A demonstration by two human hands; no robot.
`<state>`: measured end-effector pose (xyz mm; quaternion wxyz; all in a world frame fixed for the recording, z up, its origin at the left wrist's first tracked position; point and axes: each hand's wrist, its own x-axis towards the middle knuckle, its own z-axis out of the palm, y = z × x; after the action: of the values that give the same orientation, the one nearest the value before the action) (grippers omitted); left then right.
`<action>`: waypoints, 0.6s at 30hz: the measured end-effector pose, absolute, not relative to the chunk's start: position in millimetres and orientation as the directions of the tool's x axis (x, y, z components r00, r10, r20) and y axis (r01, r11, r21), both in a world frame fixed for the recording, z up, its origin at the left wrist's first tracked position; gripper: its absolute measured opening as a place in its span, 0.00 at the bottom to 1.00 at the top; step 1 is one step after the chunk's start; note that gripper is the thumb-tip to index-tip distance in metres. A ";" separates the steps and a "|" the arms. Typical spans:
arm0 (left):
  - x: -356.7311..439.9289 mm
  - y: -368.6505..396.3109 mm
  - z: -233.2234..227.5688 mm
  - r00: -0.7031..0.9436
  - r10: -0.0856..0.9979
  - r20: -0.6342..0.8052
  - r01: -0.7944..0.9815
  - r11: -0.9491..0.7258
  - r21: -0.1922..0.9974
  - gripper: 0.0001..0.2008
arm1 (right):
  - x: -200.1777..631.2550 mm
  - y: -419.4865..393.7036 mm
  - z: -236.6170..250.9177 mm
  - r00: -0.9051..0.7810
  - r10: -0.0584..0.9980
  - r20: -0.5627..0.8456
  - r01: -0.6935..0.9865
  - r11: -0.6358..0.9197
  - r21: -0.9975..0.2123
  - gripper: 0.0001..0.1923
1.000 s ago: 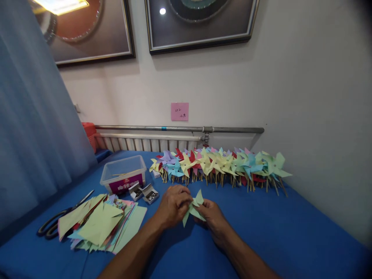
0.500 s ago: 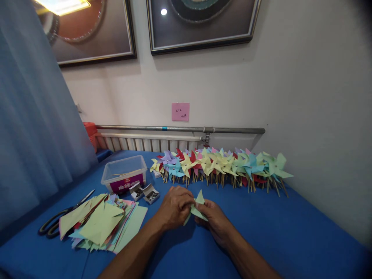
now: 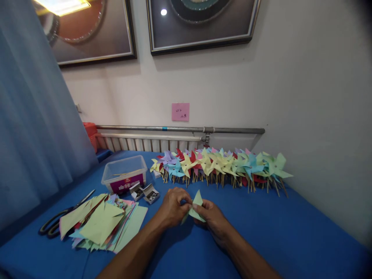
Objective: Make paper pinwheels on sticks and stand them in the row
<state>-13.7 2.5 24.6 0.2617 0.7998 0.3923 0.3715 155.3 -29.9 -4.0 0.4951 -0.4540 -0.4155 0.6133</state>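
A pale green paper pinwheel (image 3: 198,199), its points partly folded in, is held above the blue cloth between my two hands. My right hand (image 3: 211,217) pinches it from the right, thumb on the folded middle. My left hand (image 3: 176,206) has its fingers closed at the pinwheel's left edge, where one green point hangs below them. What lies between the left fingertips beyond the paper is hidden. Left of my hands, two small open boxes of pins (image 3: 151,194) stand on the cloth.
Paper pinwheels on sticks (image 3: 216,164) lie in a long row at the back. At the left are cut coloured paper sheets (image 3: 101,223), black-handled scissors (image 3: 62,215) and a clear plastic tub (image 3: 124,167) with a few sticks. A blue curtain (image 3: 37,108) hangs at far left.
The pinwheel and both hands have shifted slightly left. My left hand's index finger is more bent, and the wrist has turned a little.
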 end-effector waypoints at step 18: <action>-10.0 -1.0 26.1 0.317 0.907 0.278 0.492 -0.408 0.769 0.04 | 155.7 -19.7 -15.8 -0.099 0.990 -0.100 -0.157 -0.114 -0.981 0.21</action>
<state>-10.0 -1.0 26.1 0.2889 0.7582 0.4611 0.3592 155.7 -19.7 -15.8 0.4882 -0.4608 -0.4522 0.5872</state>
